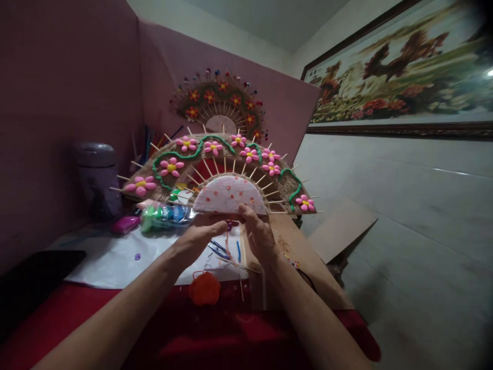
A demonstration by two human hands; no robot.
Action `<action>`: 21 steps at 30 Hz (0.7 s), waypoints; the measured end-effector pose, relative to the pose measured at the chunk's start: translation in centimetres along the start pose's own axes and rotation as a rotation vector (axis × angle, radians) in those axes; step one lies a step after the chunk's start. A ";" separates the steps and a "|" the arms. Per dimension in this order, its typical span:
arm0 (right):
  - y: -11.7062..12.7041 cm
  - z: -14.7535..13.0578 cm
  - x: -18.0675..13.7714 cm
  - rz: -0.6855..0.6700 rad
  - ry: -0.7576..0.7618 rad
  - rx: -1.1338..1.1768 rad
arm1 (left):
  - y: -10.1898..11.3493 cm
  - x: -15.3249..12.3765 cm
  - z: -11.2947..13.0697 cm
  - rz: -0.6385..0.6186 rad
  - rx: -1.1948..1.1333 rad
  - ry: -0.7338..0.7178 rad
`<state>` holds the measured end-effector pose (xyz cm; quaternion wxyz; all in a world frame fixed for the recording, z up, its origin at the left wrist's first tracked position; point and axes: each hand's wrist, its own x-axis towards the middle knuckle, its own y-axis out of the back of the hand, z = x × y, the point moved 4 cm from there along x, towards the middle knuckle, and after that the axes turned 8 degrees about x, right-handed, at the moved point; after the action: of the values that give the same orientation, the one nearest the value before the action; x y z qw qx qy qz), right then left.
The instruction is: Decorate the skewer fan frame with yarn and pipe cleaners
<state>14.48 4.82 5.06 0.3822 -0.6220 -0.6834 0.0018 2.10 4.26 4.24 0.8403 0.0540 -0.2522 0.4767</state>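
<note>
Both hands hold up a half-round decorative fan by the lower edge of its pale, dotted centre piece. My left hand grips the bottom edge left of the middle, its fingers partly hidden behind the fan. On the right of the middle, my right hand has its thumb on the front face and its other fingers behind. Thin sticks run outward from the centre through a brown twine band, which carries pink clay flowers with yellow middles and a wavy green clay vine.
Another fan with orange-red flowers hangs behind on the pink panel. A bottle, bagged coloured clay, blue-handled scissors, an orange lump and a cardboard sheet lie about the red-covered table.
</note>
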 end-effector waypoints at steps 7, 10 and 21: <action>0.2 1.2 0.7 -0.003 -0.006 -0.002 | 0.1 -0.3 -2.6 0.051 -0.011 0.189; 0.3 1.2 1.0 0.004 -0.016 0.034 | 0.1 -0.5 -2.8 0.047 -0.010 0.256; 1.9 2.2 0.7 0.109 -0.106 0.173 | 0.1 -0.8 -3.4 0.031 0.079 0.311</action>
<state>14.97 6.86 2.99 0.3972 -0.6220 -0.6650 0.1144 2.94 4.83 0.92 0.8591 0.0086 -0.1009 0.5016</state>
